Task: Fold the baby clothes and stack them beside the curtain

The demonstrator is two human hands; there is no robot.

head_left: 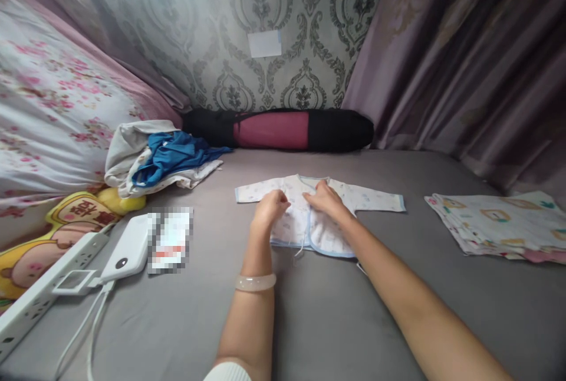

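A white baby shirt (289, 227) with a faint print and light-blue trim lies front up on the grey sheet, both sleeves stretched out sideways. At its chest, on the left side, is my left hand (270, 208), fingers curled in toward the thumb; whatever they may pinch is hidden. My right hand (326, 198) rests on the front just below the neckline, with its thumb and fingers apart. A thin white tie string (300, 248) hangs out at the bottom hem. Part of the shirt's right half is covered by my right hand and forearm.
Folded printed cloths (499, 222) lie at the right. On the left are a blue garment (172, 154) on pale clothes, a white power bank (128, 248) with cables, a power strip (48, 281) and a yellow plush (75, 210). A long black-and-red bag (274, 130) lies along the wall.
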